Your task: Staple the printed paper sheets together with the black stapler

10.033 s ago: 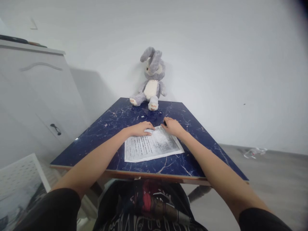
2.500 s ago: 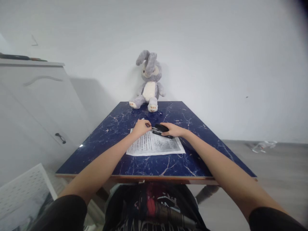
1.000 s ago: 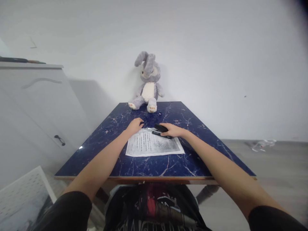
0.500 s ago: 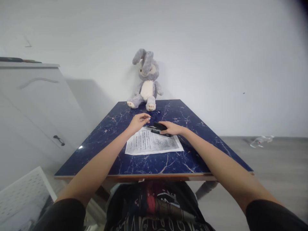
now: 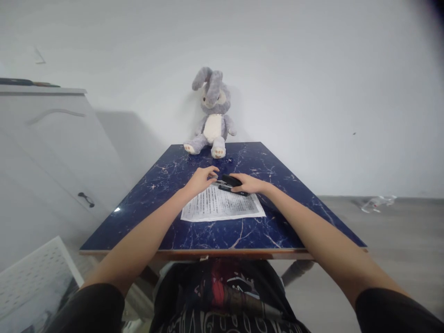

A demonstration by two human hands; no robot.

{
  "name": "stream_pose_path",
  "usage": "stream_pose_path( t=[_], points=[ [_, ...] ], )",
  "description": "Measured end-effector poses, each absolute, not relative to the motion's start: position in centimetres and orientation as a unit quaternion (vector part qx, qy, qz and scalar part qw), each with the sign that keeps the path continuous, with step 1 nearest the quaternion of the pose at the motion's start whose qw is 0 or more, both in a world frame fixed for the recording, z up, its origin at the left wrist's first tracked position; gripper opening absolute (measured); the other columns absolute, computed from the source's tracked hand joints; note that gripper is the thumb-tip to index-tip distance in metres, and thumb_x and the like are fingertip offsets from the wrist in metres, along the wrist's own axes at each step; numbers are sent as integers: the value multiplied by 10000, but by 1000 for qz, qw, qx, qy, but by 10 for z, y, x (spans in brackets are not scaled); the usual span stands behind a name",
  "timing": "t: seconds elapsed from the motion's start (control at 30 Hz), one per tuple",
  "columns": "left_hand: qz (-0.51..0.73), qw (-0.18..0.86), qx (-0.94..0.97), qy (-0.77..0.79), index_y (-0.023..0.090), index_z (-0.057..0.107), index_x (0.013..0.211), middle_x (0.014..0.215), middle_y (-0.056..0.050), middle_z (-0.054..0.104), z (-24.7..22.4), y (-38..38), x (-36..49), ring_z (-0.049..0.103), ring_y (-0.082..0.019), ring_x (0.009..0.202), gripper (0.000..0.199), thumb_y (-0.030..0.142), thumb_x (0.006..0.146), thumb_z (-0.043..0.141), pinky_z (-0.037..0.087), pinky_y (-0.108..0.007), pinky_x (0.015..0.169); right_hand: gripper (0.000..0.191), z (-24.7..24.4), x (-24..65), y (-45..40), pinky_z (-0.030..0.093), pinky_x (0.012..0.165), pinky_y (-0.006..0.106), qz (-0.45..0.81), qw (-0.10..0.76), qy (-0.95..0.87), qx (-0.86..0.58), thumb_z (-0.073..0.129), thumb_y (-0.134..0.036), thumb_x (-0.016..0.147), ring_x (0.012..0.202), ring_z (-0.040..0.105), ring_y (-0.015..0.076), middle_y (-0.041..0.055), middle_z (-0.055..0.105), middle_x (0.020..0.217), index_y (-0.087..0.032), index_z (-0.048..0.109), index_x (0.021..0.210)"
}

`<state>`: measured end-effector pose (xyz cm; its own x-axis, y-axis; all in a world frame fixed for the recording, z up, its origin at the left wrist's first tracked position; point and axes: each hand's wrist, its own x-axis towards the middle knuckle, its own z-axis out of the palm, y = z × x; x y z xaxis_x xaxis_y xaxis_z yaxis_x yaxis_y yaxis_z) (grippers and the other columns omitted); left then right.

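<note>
In the head view, gripped the stapler (image 5: 229,179) in the right hand (image 5: 250,183), with thumb low and fingers over its black top. Had it over the far right part of the paper (image 5: 222,209), parted at its left end, with a pale strip visible between top and base. Held the left hand (image 5: 201,179) just left of the stapler, around the far left part of the paper, with fingers curled and thumb near the forefinger. Could not tell its hold: empty or pinching something small. Could not tell, either, any contact with the strip.

Had the paper on the middle of the blue marbled desk (image 5: 145,189), printed side up, in text too small to read. Saw a grey rabbit (image 5: 212,128) seated at the far edge of the desk, close to the white wall (image 5: 312,92). At left, saw a white cabinet (image 5: 52,152) with a dark handle (image 5: 86,200); at near left, a white crate (image 5: 31,273). At right, saw a clear plastic thing (image 5: 378,203) on the grey floor (image 5: 388,245).
</note>
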<state>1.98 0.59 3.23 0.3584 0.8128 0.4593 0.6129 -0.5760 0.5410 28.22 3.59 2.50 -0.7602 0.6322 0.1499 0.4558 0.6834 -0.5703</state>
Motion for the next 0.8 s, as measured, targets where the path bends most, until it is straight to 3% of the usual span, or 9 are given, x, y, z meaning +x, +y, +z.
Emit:
stream_pose_path(
  t=[0.17,0.8],
  points=[
    [321,136,834,427,220,813,925,986,-40,811,28,10,19,749,-231,952,175,130,806,721,534,-361,988,400,27,281,34,480,873,372,255,171,-902,-304,693,-278,838,987,647,262,93,710,1137,-158,638,1216],
    [307,207,819,439,203,811,918,933,-45,806,19,22,20,749,-229,906,161,157,778,748,566,-376,928,386,29,280,32,484,895,392,249,167,-898,-321,696,-280,830,1009,649,282,100,712,1153,-173,644,1197]
  ],
)
